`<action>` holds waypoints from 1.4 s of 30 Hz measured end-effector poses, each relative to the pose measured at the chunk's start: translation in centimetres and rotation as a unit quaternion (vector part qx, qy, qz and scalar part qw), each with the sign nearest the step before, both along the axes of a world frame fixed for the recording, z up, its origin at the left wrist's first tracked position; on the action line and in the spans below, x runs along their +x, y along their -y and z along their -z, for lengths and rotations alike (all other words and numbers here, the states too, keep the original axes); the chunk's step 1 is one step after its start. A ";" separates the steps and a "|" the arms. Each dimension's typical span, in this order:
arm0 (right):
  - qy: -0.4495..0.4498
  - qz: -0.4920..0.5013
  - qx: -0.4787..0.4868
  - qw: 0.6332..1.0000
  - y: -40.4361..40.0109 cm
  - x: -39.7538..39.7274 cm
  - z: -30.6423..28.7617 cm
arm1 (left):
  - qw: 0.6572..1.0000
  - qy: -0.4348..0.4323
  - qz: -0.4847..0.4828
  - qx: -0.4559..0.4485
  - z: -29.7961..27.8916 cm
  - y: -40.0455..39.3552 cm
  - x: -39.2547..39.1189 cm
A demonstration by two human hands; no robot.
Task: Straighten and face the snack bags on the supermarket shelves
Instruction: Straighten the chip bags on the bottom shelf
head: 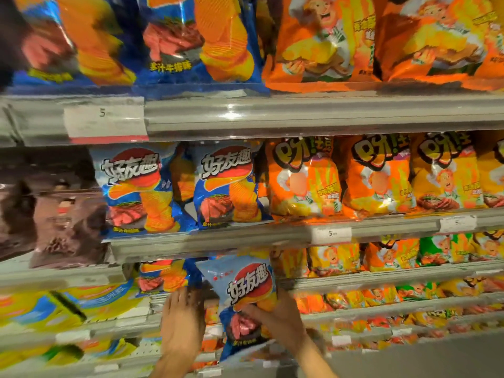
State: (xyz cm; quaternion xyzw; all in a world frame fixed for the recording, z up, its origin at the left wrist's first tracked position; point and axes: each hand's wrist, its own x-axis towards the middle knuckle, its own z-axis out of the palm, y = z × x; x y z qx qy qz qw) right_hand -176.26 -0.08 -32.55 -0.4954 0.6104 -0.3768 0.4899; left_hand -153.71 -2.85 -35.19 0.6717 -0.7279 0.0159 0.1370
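Blue chip bag [246, 301] is in my right hand [278, 320], fingers wrapped around its lower front, and it's tilted a bit, held out in front of the lower shelf [354, 282]. My left hand [184, 320] is open with fingers spread, reaching toward another blue bag [163, 276] sitting on that shelf just left of it. One shelf up, two matching blue bags [226, 186] stand upright facing out, with orange bags [376, 175] lined up to their right.
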 end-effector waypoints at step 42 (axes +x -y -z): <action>-0.074 0.057 -0.101 0.990 0.8 -5.3 3.8 | 0.969 -0.186 -0.133 0.089 3.4 -4.3 -12.3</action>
